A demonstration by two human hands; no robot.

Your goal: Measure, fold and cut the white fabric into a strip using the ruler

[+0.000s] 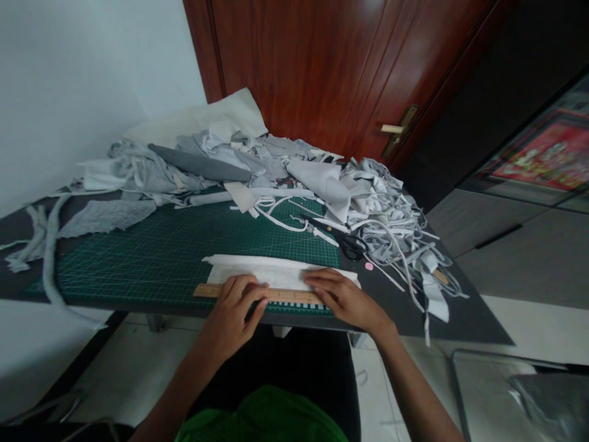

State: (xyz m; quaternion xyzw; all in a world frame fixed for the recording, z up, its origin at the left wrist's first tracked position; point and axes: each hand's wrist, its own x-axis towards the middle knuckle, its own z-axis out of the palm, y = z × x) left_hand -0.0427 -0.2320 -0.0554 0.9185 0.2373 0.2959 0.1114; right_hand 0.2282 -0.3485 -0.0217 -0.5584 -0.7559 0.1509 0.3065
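Observation:
A white strip of fabric lies on the green cutting mat near the table's front edge. A wooden ruler rests along the strip's near side. My left hand presses on the ruler's left part with curled fingers. My right hand lies flat over the ruler's right end and the fabric, fingers stretched out.
Black scissors lie to the right of the mat beside a tangle of grey and white fabric strips. A heap of grey cloth scraps fills the back of the table. A brown door stands behind.

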